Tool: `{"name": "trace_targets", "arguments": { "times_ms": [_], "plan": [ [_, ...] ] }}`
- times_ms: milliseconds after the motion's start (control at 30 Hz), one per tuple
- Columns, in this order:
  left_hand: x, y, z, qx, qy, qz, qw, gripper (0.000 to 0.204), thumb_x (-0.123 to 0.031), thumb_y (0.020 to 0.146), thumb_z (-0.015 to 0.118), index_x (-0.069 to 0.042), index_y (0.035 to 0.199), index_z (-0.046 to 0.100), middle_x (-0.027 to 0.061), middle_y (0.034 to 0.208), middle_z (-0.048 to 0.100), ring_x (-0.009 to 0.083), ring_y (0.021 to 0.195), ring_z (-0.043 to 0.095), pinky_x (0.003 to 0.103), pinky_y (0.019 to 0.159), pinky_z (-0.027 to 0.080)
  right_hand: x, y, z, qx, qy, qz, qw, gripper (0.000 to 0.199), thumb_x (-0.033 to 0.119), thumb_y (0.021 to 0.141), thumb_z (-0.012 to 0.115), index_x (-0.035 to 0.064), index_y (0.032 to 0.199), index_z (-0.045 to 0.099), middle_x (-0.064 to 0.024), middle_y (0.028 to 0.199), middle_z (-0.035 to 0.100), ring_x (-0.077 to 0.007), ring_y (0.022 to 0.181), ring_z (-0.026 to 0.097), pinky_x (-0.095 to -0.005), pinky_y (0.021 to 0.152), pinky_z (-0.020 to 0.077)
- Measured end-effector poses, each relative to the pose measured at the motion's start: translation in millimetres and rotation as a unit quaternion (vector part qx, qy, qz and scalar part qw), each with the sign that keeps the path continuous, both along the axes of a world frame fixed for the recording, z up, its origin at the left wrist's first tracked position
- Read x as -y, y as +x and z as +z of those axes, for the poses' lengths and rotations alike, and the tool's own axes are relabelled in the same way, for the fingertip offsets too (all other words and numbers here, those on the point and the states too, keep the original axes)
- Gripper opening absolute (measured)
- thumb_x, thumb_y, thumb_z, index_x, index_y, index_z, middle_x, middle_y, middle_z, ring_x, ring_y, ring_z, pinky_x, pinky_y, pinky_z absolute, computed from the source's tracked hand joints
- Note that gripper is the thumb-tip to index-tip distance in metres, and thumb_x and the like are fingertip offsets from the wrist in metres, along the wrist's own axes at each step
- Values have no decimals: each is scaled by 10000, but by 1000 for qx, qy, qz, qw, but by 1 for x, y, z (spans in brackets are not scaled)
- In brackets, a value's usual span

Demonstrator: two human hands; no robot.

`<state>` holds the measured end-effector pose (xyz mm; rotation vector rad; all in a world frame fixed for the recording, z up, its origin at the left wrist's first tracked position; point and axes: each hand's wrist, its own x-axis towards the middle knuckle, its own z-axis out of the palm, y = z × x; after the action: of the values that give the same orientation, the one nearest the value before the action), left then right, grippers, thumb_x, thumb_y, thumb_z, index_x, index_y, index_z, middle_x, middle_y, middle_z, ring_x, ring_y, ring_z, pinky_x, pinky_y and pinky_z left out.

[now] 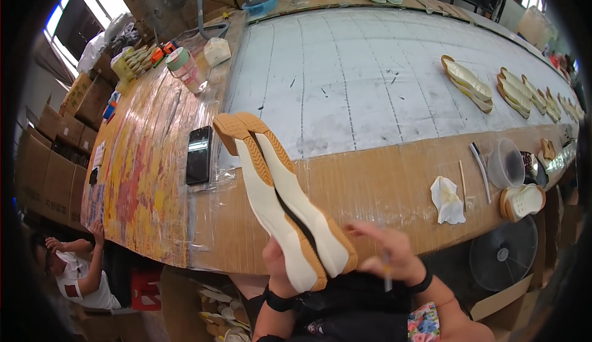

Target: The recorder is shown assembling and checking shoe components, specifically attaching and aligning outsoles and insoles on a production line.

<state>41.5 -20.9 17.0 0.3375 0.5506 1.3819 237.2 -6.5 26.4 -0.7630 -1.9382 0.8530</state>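
My left hand (277,267) is closed round the near ends of a pair of shoe soles (275,188), holding them side by side and tilted up over the table's front edge. They are cream-white with tan tread at toe and heel. Close to the right-hand sole's near end is my right hand (391,252), its index finger stretched toward the tan edge. A slim pale stick-like tool (387,271) hangs from its grip, too blurred to name. The sole pair hides most of my left fingers.
A black phone (199,155) lies left of the soles. To the right are a crumpled white cloth (447,200), a thin stick (462,185) and a clear plastic tub (506,163). More soles (467,83) stand at the far right. Another person (86,271) sits at lower left.
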Motion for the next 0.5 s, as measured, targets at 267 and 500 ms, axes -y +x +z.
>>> {"name": "trace_targets", "arguments": {
  "times_ms": [267,500],
  "plan": [
    [14,-26,14,-48,1,20,999,470,-298,863,389,-21,1239,341,137,1161,451,260,1004,495,413,871,403,-51,147,-18,348,106,-331,871,263,35,714,546,46,976,522,-120,836,519,-293,778,514,-365,651,436],
    [15,-43,16,-174,-80,99,977,362,-149,865,403,20,1185,390,147,1102,518,235,968,539,346,838,436,-57,218,-30,481,83,-327,809,225,-34,697,456,23,895,548,-127,914,536,-318,857,508,-386,701,429]
  ]
}}
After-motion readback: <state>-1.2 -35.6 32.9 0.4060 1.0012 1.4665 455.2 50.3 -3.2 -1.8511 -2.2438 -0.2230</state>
